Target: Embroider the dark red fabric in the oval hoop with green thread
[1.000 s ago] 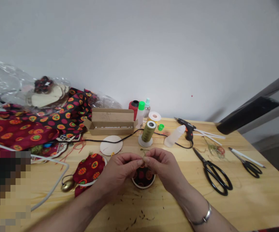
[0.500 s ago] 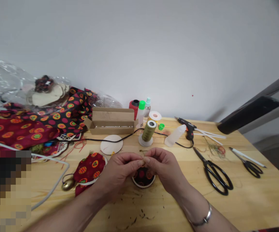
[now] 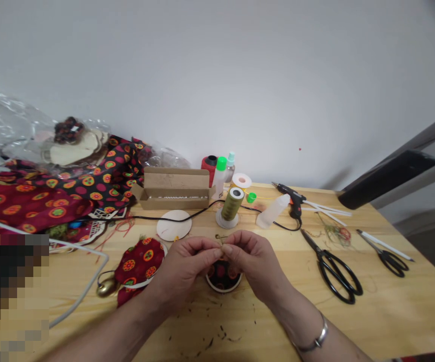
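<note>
My left hand and my right hand meet at their fingertips, both closed in a pinch. A thin olive-gold cord sticks up from between them with a small loop or knot at its end; the pinched part is hidden. Below the fingers a round dark fabric piece with a white rim lies on the table, its upper part covered by my hands. A red patterned fabric disc is beside my left forearm, with a brass bell at its edge.
An olive thread spool stands beyond my hands, near a white bottle and an open cardboard box. Large scissors, smaller scissors and a glue gun lie to the right. Patterned cloth is heaped left.
The looped end of the cord above my fingertips has shifted slightly left and now shows a clearer loop. Both hands keep their pinch in nearly the same place.
</note>
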`<control>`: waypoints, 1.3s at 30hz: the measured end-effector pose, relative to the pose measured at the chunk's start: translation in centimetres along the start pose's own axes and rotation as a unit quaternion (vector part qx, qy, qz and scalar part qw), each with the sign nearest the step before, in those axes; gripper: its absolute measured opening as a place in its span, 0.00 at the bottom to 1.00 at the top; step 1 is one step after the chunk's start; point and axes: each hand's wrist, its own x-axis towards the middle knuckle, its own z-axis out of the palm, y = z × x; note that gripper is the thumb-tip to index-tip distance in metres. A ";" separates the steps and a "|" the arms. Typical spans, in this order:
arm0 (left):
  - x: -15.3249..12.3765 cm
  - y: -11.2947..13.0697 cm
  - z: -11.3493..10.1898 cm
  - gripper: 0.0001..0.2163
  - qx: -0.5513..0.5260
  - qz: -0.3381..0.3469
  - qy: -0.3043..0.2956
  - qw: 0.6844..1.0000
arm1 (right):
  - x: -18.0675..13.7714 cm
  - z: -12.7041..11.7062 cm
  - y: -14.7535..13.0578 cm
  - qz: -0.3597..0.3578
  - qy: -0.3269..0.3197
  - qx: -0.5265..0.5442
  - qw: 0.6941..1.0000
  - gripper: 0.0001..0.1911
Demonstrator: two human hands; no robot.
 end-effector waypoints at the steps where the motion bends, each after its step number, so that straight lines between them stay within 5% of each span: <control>1: 0.0 0.0 0.1 0.04 0.002 0.001 0.002 1.000 | 0.0 0.0 0.0 0.000 0.001 -0.001 1.000 0.11; 10: 0.2 -0.1 -0.3 0.04 0.010 0.001 0.021 1.000 | 0.0 -0.4 0.1 -0.011 -0.002 -0.020 1.000 0.11; 26: 0.6 0.3 -0.3 0.04 0.025 0.014 0.076 0.997 | -0.7 -1.0 -0.5 -0.126 0.013 -0.248 0.960 0.08; 34: 0.7 0.3 -0.1 0.02 0.011 0.003 0.105 0.994 | -1.6 -0.4 -0.1 -0.252 -0.012 -0.387 0.887 0.08; 39: 0.5 0.2 -0.2 0.03 0.013 0.010 0.068 0.998 | -1.7 -0.4 0.5 -0.319 -0.045 -0.442 0.837 0.08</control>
